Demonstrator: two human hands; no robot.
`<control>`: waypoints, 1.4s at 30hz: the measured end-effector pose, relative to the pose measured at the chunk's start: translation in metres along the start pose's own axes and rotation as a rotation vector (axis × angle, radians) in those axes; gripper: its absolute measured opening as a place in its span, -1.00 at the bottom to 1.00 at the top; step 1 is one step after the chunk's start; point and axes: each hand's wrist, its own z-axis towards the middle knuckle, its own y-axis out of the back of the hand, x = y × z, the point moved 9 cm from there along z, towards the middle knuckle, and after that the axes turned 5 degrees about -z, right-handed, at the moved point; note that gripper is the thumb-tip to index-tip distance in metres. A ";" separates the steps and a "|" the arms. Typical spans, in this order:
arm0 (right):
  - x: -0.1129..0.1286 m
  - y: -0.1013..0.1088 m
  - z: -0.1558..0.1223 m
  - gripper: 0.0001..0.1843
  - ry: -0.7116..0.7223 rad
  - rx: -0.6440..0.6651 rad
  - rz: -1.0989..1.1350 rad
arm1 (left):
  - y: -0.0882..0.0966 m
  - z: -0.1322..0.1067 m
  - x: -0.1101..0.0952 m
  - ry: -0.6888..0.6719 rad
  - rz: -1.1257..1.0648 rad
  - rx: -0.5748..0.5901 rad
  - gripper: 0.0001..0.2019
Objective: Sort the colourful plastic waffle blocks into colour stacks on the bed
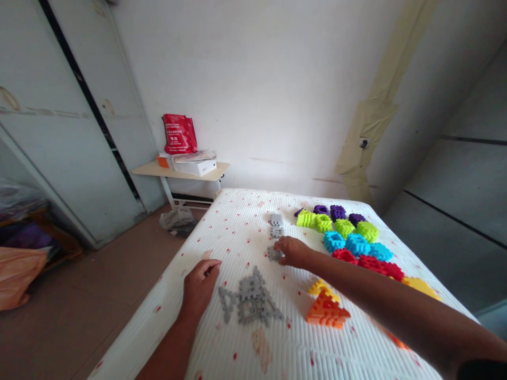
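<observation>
My right hand (pixel 291 252) reaches across a white ribbed mattress cover with red flecks (pixel 237 232), its fingertips gripping a small grey interlocking plastic block (pixel 273 254). Two more grey blocks (pixel 277 220) stand in line beyond it. My left hand (pixel 200 285) rests on the cover with its fingers loosely curled, holding nothing. It lies just left of a larger grey assembled block structure (pixel 251 301). Rows of purple (pixel 337 212), lime green (pixel 344 227), blue (pixel 356 244) and red blocks (pixel 370 264) lie to the right, with an orange stacked triangular shape (pixel 327 311) near my right forearm.
Yellow blocks (pixel 420 286) lie near the mattress's right edge, beside a grey wall. Beyond the far end, a small wooden-topped table (pixel 178 170) holds a white box and a red bag. A brown floor lies left of the mattress, with plastic bags (pixel 178 220) on it.
</observation>
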 end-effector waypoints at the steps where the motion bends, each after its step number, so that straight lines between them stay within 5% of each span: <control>1: -0.001 -0.002 0.000 -0.62 -0.017 0.002 0.000 | 0.000 0.000 0.000 0.001 0.005 0.003 -0.74; 7: -0.010 0.016 0.002 -0.50 -0.026 -0.049 0.057 | 0.001 0.000 -0.003 0.002 0.013 0.008 -0.74; 12: -0.046 0.047 0.017 -0.52 -0.171 -0.130 0.029 | -0.001 0.002 0.001 0.005 0.000 0.007 -0.76; 23: -0.067 0.022 0.043 -0.50 -0.223 -0.049 -0.013 | 0.001 0.003 -0.002 0.014 0.007 0.007 -0.76; 42: -0.062 0.020 0.043 -0.57 -0.215 -0.029 -0.044 | 0.000 0.003 0.001 0.012 -0.012 0.008 -0.76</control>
